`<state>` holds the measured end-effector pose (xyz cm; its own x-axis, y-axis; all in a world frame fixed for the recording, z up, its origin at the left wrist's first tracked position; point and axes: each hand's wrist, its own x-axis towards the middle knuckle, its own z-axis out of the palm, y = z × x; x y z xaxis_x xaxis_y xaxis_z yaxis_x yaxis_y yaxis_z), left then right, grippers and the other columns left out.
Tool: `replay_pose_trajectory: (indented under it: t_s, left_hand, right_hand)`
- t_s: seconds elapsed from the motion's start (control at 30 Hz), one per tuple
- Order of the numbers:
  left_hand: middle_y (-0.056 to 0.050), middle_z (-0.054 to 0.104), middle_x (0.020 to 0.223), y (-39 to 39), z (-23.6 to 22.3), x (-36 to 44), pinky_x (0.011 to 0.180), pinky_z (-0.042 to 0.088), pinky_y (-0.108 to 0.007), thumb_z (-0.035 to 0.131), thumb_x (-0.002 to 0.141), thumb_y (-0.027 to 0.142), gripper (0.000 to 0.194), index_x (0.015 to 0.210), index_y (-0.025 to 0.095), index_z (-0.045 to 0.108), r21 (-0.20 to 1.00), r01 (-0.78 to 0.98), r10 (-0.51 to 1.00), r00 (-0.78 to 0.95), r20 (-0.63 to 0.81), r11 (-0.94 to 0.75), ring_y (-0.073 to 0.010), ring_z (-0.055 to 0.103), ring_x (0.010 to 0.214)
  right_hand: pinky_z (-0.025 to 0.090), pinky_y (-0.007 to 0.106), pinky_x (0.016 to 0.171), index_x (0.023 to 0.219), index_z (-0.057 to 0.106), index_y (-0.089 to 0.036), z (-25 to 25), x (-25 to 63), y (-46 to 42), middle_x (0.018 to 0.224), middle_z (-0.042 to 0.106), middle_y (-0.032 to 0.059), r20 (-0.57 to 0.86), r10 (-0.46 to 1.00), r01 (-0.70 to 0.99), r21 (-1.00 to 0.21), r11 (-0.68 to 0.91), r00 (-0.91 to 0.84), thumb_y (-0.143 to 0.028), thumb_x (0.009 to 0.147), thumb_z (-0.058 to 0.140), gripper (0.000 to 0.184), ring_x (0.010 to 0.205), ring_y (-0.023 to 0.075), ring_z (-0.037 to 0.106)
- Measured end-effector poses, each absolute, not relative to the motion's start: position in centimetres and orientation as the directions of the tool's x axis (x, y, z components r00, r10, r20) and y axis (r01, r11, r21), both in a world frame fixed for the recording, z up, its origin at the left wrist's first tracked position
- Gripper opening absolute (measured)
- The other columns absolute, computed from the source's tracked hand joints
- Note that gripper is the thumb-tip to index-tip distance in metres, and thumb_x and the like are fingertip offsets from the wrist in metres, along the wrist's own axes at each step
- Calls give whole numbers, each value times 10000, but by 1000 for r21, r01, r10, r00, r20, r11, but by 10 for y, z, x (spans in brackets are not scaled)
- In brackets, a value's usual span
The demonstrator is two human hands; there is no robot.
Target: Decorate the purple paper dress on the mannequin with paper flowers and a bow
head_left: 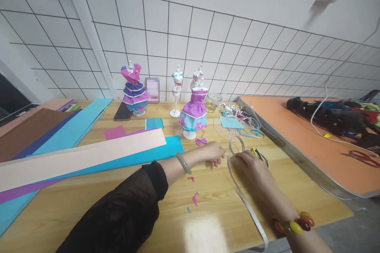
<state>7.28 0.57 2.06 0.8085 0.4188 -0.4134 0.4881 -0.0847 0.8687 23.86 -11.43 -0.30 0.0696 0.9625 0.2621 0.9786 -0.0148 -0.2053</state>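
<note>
White ribbon (248, 206) touching right hand (252, 166), left hand (214, 154) half-curled near purple bow (201, 141), both grasps unclear

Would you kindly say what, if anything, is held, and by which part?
The right hand meets the pale ribbon near its loop; whether that or the left hand grips anything cannot be told.

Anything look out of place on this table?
Small, irregular magenta scraps lie loose on the pale wooden tabletop, like uncleared offcuts, and a long, flat whitish ribbon trails untidily from the right hand to the front edge. No spill or damage stands out.
</note>
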Motion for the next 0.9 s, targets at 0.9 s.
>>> replay_pose_trajectory:
  t_s: [0.9]
  left_hand:
    - [-27, 644, 703, 13, 19, 72, 674, 508, -278, 667, 658, 211, 139, 724, 108, 601, 892, 197, 296, 895, -333, 406, -106, 622, 634]
  right_hand:
    - [355, 262, 534, 690, 604, -207, 16, 210, -105, 676, 659, 58, 170, 916, 890, -356, -285, 362, -441, 838, 399, 344, 613, 184, 571]
